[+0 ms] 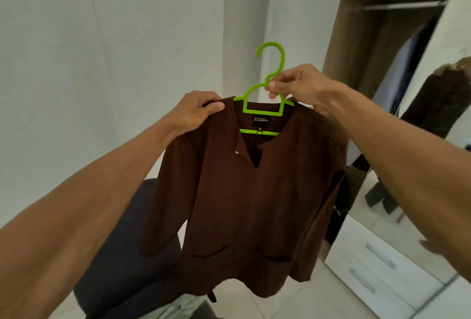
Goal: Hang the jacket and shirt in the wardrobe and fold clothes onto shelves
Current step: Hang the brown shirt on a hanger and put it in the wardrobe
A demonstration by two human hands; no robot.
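Holding brown shirt (249,204) on green hanger (265,104): my right hand (295,84) pinches the hanger neck, left hand (196,112) grips the shoulder. Shirt mounted, not yet on wardrobe rail (402,6); folding apparently remains.

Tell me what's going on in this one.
A person is holding a brown shirt up on a green hanger. The right hand pinches the hanger's neck just below the hook, while the left hand grips one shoulder of the shirt. The open wardrobe stands to the right, and the shirt is not yet on its rail.
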